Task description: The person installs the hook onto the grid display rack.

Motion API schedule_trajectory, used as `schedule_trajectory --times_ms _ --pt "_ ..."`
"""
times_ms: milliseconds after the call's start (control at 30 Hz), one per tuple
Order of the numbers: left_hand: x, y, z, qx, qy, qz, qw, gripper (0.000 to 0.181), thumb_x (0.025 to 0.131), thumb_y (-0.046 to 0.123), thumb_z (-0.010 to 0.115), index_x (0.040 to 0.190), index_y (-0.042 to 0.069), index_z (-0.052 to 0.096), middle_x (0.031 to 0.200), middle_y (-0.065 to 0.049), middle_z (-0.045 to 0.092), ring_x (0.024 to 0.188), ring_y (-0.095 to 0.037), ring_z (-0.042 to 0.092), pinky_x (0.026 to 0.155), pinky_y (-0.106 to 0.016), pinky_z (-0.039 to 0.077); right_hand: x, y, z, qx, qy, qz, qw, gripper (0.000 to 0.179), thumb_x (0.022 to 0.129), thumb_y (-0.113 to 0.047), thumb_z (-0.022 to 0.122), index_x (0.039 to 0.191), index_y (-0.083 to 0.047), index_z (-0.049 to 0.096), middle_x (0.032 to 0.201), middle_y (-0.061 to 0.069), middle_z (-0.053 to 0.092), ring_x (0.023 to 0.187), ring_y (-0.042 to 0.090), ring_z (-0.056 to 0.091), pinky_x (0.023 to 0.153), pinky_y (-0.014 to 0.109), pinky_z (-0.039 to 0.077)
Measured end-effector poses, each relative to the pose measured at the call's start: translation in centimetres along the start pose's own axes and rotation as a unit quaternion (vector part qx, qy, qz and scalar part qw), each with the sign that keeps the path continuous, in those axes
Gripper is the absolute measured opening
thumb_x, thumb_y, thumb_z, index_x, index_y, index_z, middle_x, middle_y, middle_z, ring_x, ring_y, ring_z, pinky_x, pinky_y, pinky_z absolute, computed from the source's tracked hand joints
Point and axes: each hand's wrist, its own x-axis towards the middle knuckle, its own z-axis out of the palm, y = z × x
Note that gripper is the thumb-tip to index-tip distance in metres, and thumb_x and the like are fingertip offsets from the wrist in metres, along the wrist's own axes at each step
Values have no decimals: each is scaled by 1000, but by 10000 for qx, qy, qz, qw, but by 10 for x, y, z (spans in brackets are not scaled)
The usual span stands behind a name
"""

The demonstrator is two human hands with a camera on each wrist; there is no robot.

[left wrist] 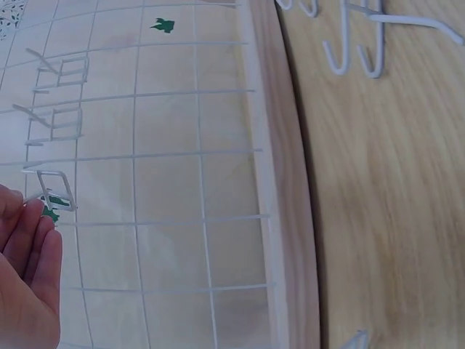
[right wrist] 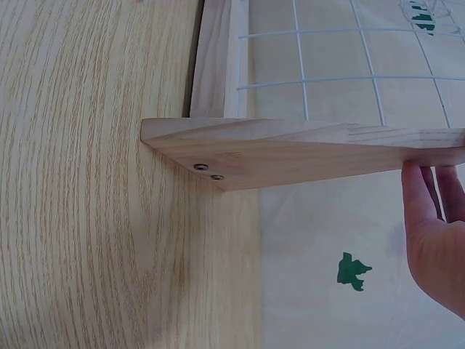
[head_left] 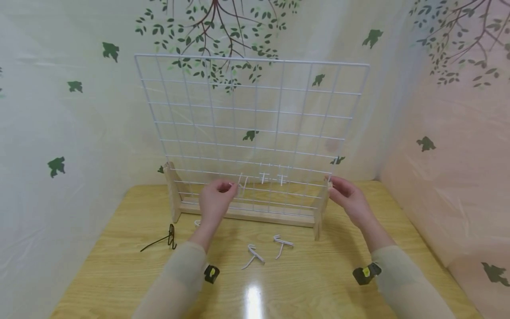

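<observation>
My left hand pinches a white wire hook between thumb and fingertips, right at the white wire grid. Beside it, two more white hooks hang on the lower part of the grid. My right hand grips the top of the right wooden upright of the stand, fingers against its outer face. In the wooden stand the grid rises upright, leaning slightly back.
Two white hooks lie in front of the stand, one nearer the middle and one to its right. A black wire hook is on the table at left. Part of another white hook shows behind my left wrist.
</observation>
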Motion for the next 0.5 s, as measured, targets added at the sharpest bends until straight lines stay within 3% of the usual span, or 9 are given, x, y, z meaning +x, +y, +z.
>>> schedule_trajectory --times_ms 367,500 --pt "9 17 4 -204 278 233 9991 14 84 17 77 84 4 74 81 -8 71 75 -22 64 66 -31 52 -1 1 0 53 0 -120 9999 50 100 -22 60 143 0 47 144 22 49 113 -1 53 91 14 45" --pt "12 21 6 -219 387 320 9985 13 84 17 76 84 4 74 80 -8 72 74 -22 65 66 -30 52 -1 1 0 -27 12 -123 9999 50 100 -24 60 143 -2 48 140 12 54 113 0 53 91 15 45"
